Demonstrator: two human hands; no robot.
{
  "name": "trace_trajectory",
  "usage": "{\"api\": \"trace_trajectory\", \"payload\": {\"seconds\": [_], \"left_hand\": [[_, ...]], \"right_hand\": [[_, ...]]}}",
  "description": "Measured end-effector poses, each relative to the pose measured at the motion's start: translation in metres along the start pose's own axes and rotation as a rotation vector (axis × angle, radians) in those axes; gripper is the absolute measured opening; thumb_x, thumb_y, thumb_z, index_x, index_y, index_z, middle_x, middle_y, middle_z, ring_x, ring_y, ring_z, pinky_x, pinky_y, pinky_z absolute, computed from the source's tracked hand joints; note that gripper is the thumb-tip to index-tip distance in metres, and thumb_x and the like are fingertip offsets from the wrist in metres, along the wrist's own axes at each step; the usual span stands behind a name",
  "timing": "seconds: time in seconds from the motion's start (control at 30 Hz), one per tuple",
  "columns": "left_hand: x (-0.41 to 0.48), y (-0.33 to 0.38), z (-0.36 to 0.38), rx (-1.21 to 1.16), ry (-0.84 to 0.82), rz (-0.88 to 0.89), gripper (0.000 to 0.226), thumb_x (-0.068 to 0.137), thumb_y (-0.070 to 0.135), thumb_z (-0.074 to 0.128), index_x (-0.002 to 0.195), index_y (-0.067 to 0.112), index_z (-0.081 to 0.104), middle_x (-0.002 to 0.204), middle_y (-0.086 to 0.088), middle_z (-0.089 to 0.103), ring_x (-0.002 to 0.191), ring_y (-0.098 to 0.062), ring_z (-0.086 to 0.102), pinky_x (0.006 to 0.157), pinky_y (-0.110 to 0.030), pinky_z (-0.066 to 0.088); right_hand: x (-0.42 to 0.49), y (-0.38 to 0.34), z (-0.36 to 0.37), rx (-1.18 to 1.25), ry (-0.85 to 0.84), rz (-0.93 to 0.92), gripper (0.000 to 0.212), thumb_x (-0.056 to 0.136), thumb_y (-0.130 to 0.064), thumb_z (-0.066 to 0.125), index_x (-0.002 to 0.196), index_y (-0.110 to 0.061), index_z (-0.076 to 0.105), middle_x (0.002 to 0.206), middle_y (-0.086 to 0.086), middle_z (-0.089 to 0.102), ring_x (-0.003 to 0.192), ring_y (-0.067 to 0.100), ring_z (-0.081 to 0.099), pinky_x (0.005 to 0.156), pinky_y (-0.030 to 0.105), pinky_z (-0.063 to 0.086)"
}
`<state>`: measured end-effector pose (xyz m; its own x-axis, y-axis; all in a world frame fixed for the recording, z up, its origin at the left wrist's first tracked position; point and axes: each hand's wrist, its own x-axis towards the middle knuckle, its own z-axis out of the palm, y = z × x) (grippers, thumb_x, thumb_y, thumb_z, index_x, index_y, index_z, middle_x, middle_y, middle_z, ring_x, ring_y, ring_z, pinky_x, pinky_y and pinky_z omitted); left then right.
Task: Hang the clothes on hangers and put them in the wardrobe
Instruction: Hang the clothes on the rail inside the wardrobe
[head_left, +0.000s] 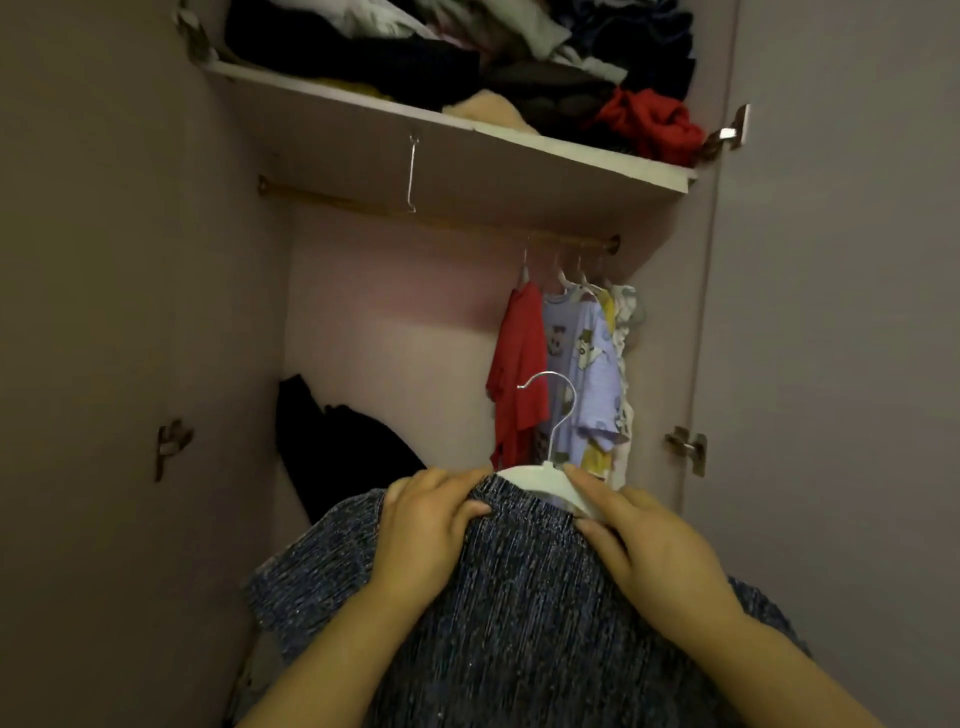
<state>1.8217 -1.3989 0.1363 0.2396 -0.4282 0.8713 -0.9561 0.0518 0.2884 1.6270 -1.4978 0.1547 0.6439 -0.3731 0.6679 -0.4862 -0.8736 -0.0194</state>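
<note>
A dark blue-grey knitted garment (519, 597) hangs over a white hanger (540, 475) with a metal hook (558, 400), low in the middle of the head view. My left hand (426, 525) grips the garment's left shoulder over the hanger. My right hand (644, 545) grips the hanger's bare right arm and the knit beside it. The hook points up in front of the open wardrobe, below its rail (441, 218).
Several small garments, a red one (519, 374) and a lilac printed one (587, 364), hang at the rail's right end. A bare wire hook (412, 171) hangs at the left. The shelf (467, 124) above holds piled clothes. Dark clothing (337, 441) lies on the wardrobe floor.
</note>
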Motion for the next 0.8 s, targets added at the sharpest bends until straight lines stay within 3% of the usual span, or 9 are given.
{"api": "trace_trajectory", "payload": {"seconds": [0.13,0.33,0.47,0.63,0.8], "left_hand": [[0.043,-0.027,0.018,0.083,0.036,-0.013,0.032,0.077,0.013,0.073,0.109,0.019,0.07,0.083,-0.003,0.067,0.08,-0.027,0.062,0.079,-0.039,0.04],[0.104,-0.071,0.041,0.147,0.054,-0.033,0.032,0.085,0.021,0.066,0.117,0.025,0.066,0.091,0.0,0.066,0.089,-0.021,0.058,0.086,-0.036,0.039],[0.145,-0.102,0.06,0.139,0.098,-0.049,0.032,0.086,0.024,0.065,0.118,0.024,0.065,0.096,0.0,0.068,0.091,-0.021,0.06,0.089,-0.04,0.044],[0.2,-0.158,0.09,0.197,0.093,-0.085,0.043,0.093,0.034,0.053,0.134,0.022,0.05,0.125,0.004,0.056,0.115,-0.016,0.05,0.1,-0.036,0.039],[0.256,-0.219,0.116,0.214,0.065,-0.099,0.046,0.093,0.036,0.052,0.137,0.022,0.045,0.133,0.005,0.047,0.12,-0.015,0.044,0.101,-0.029,0.036]], "right_hand": [[0.055,0.035,0.024,-0.004,-0.02,-0.087,0.057,0.097,-0.051,0.03,0.135,-0.058,-0.012,0.122,-0.01,0.05,0.099,0.011,0.051,0.069,0.021,0.04],[0.13,0.059,0.056,-0.079,0.029,-0.157,0.057,0.099,-0.05,0.023,0.135,-0.053,-0.021,0.106,-0.01,0.044,0.085,0.01,0.05,0.068,0.025,0.043],[0.184,0.066,0.076,-0.153,0.124,-0.183,0.055,0.101,-0.044,0.026,0.146,-0.042,-0.004,0.104,-0.008,0.045,0.082,0.009,0.046,0.06,0.024,0.037],[0.263,0.071,0.098,-0.281,0.139,-0.149,0.057,0.102,-0.031,0.031,0.149,-0.035,-0.001,0.109,-0.003,0.043,0.091,0.015,0.049,0.06,0.029,0.039],[0.354,0.072,0.105,-0.397,0.189,-0.037,0.061,0.1,-0.018,0.039,0.15,-0.028,0.006,0.112,0.001,0.045,0.091,0.021,0.055,0.059,0.031,0.042]]}}
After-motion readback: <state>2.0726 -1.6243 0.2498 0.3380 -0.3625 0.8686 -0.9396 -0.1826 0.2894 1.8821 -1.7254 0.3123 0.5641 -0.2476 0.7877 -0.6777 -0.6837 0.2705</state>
